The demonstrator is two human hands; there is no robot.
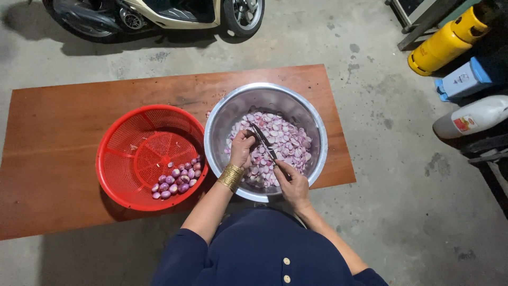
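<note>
Board first: we work over a low brown wooden board (79,122) lying on the concrete floor. Our landmark, the steel bowl (312,132), sits at its right end and overhangs the near edge. Left of the bowl, touching its rim, stands a red plastic basket (121,137) with whole peeled shallots (177,180) heaped in the corner nearest the bowl. Sliced shallots (288,140) cover the bowl's bottom. Above the slices, our right hand (293,185) grips the handle of a knife (263,142) at the bowl's near rim, while our left hand (242,149) pinches something small against the blade; we cannot make out what.
</note>
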